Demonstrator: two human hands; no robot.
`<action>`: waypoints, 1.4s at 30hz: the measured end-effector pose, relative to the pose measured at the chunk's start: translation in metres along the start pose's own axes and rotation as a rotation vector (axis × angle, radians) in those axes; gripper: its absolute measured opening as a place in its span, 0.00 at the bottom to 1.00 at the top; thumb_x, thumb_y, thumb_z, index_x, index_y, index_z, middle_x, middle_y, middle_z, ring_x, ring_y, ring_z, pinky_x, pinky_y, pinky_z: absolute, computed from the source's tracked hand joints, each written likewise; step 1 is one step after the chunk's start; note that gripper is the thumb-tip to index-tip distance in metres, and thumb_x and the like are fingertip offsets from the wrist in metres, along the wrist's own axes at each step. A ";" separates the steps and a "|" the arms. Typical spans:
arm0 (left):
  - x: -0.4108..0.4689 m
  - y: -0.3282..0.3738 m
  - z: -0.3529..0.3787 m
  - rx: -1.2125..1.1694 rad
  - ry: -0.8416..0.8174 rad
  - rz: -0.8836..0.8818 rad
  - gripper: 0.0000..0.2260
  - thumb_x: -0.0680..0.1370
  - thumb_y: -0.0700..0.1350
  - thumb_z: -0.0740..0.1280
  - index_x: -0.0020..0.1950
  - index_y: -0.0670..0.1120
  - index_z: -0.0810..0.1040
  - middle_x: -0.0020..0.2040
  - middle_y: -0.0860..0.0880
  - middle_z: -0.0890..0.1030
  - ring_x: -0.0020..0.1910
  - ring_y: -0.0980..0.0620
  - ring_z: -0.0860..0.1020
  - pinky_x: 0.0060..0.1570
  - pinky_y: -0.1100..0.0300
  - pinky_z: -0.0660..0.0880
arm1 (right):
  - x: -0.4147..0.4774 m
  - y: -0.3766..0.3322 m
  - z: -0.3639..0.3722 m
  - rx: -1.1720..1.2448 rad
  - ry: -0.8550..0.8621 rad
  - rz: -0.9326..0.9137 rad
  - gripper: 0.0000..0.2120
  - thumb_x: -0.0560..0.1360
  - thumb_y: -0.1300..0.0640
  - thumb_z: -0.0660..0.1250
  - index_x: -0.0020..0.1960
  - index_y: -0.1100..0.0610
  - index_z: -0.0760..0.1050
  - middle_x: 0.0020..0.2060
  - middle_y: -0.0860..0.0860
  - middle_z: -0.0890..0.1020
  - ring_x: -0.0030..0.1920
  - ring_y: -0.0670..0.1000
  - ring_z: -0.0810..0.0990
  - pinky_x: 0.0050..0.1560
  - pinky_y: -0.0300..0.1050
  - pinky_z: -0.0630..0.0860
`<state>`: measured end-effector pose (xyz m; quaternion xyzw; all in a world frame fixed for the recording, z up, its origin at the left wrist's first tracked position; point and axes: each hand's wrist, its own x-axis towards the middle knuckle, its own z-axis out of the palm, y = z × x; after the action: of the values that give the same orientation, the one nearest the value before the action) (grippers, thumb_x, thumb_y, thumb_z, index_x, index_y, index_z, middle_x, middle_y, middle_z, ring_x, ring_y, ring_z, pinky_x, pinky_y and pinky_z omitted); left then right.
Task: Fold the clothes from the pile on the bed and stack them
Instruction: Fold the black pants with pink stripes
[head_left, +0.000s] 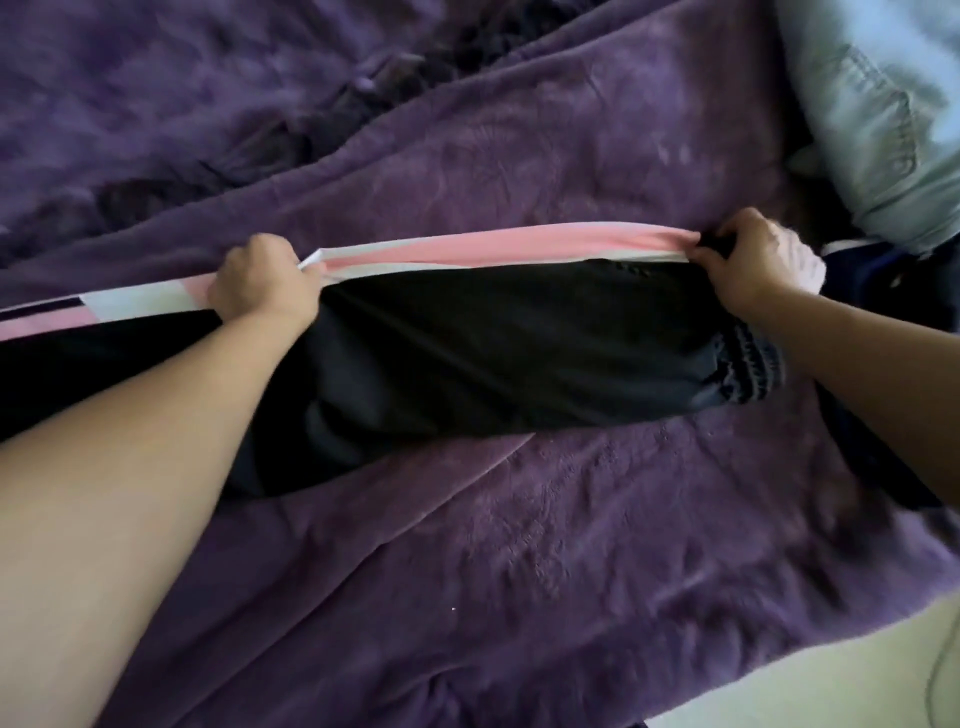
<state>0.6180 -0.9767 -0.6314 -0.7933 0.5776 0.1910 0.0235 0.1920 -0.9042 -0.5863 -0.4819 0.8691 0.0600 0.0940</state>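
- The black garment lies stretched sideways across the middle of the purple plush blanket that covers the bed, reaching from the left edge of the view to the right hand.
- A pink stripe edged with white runs along the garment's far side, and this edge is lifted slightly off the blanket between the two hands.
- The left hand has its fingers curled round the striped edge, left of the middle, knuckles up.
- The right hand pinches the same edge at the garment's right end, fingers bunched on the cloth.
- A ribbed knit band shows at the right end, just below the right wrist; whether it is a cuff or a waistband cannot be told.
- A light blue denim garment lies in the far right corner, blurred.
- A dark navy cloth lies just beside the right hand, below the denim.
- A pale surface shows past the blanket's near right edge.
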 end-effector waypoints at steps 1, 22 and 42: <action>-0.003 0.001 -0.003 -0.010 0.009 -0.001 0.14 0.76 0.53 0.68 0.56 0.45 0.80 0.58 0.38 0.78 0.58 0.36 0.76 0.56 0.46 0.72 | 0.000 -0.003 -0.005 -0.034 -0.006 -0.015 0.20 0.73 0.41 0.67 0.58 0.53 0.74 0.58 0.61 0.76 0.59 0.64 0.74 0.57 0.58 0.70; -0.261 -0.305 -0.051 0.328 -0.247 -0.022 0.20 0.65 0.58 0.74 0.52 0.50 0.77 0.49 0.49 0.76 0.49 0.47 0.75 0.46 0.52 0.72 | -0.253 -0.278 0.025 0.181 -0.338 -0.848 0.15 0.73 0.56 0.65 0.60 0.51 0.76 0.54 0.51 0.80 0.53 0.58 0.80 0.49 0.51 0.76; 0.011 -0.439 -0.183 -0.458 0.241 -0.116 0.07 0.75 0.42 0.68 0.49 0.42 0.81 0.49 0.40 0.83 0.49 0.41 0.80 0.49 0.55 0.72 | -0.251 -0.393 0.033 0.101 -0.085 -0.356 0.25 0.75 0.55 0.64 0.71 0.49 0.64 0.63 0.58 0.76 0.59 0.64 0.76 0.53 0.55 0.72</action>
<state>1.0773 -0.8882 -0.5460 -0.8268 0.4716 0.2189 -0.2146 0.6589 -0.8984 -0.5684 -0.6199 0.7672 0.0190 0.1636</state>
